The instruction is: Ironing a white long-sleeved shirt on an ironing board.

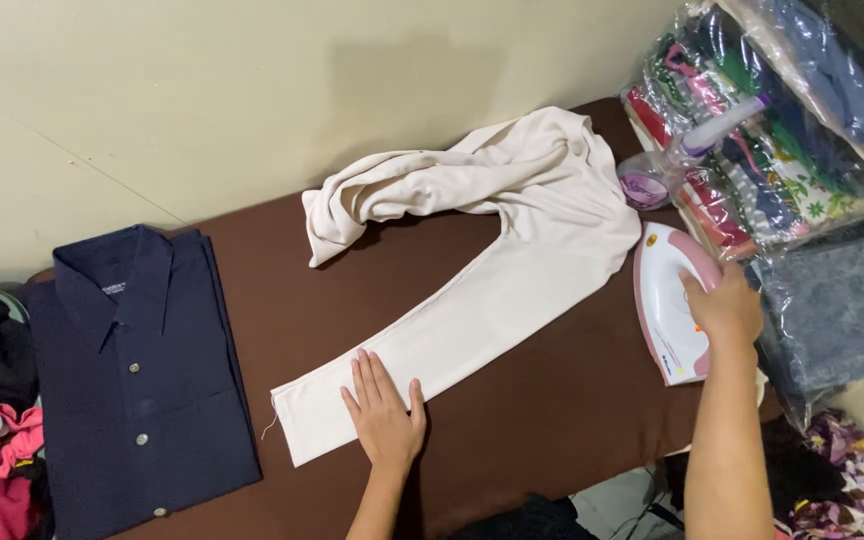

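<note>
One pair of cream trousers (512, 250) lies across the brown ironing surface (552, 420), one leg stretched flat toward the near edge, the other bunched up by the wall. The left hand (384, 415) presses flat on the straight leg, fingers extended and loose. The right hand (724, 305) grips the handle of one pink-and-white iron (667, 300), standing just beside the trousers. One folded navy shirt (137, 380) lies well apart at the left. Behind the iron stands what looks like one spray bottle (672, 165), against bagged clothes (782, 130).
</note>
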